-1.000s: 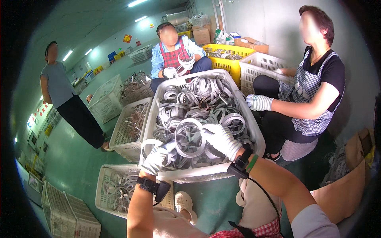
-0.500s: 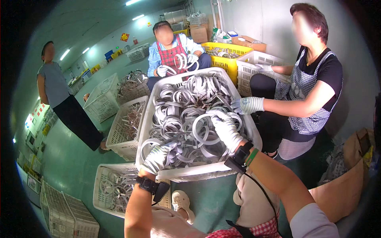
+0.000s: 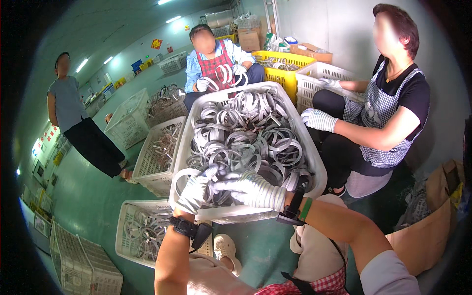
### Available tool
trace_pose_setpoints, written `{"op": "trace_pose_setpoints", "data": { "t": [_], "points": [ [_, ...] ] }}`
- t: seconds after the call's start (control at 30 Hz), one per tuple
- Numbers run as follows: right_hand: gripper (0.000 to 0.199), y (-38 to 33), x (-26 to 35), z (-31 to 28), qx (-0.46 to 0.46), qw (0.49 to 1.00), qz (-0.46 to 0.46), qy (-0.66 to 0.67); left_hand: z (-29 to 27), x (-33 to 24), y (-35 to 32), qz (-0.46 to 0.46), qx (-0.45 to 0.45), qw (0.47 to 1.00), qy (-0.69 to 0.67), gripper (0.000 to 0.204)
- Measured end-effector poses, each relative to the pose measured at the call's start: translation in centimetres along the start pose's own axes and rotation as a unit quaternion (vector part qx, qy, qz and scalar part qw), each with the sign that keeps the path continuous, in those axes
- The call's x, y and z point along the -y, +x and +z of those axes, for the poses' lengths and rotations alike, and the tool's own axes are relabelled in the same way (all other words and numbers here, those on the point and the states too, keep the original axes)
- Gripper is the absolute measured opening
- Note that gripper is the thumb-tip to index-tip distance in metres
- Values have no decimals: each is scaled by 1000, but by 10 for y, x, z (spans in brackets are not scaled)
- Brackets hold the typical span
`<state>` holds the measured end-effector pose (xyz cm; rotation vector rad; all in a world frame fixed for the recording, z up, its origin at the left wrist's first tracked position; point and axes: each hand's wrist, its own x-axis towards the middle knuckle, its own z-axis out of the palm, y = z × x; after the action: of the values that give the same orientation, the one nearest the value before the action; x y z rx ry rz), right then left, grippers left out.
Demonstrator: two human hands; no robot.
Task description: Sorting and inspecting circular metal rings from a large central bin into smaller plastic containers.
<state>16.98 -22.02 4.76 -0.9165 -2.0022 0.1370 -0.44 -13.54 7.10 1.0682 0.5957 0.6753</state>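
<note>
While my gloved fingers (image 3: 231,186) of the right hand (image 3: 253,191) lie extended and pressed side by side, pointing left across the near end of the heap, they rest on the metal rings (image 3: 246,142) rather than pinch any one that I can make out; whether a ring is caught under the palm I cannot tell. My left hand (image 3: 195,189) curls its fingers around a single pale ring (image 3: 184,178) at the near left corner of the white crate (image 3: 309,162), lifting its arc just over the rim; I judge the grip sits there because that ring lies loose at the edge, free of the tangle. The rings fill the crate to its walls, interlocked and overlapping, so any one pulled is likely to drag its neighbours. Both wrists carry dark straps. Outward: a second crate of rings (image 3: 164,147) stands just left of mine, another (image 3: 140,231) lies lower near my left forearm, and a yellow crate (image 3: 290,73) stands behind. A seated person on the right reaches a gloved hand (image 3: 318,119) to the crate's right wall; another person (image 3: 216,64) at the far end holds rings up; a third person (image 3: 73,118) stands well apart on the left. A brown sack (image 3: 427,231) sits near my right knee.
</note>
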Motion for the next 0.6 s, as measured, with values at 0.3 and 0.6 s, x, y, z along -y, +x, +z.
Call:
{"op": "trace_pose_setpoints", "data": {
  "t": [0.3,0.6],
  "points": [
    [48,12,-19,-22,-199,966,160,33,-14,-24,-16,18,-34,986,163,13],
    [23,0,-12,-45,6,721,378,581,-25,-12,-10,83,-1,963,256,30]
  ]
}}
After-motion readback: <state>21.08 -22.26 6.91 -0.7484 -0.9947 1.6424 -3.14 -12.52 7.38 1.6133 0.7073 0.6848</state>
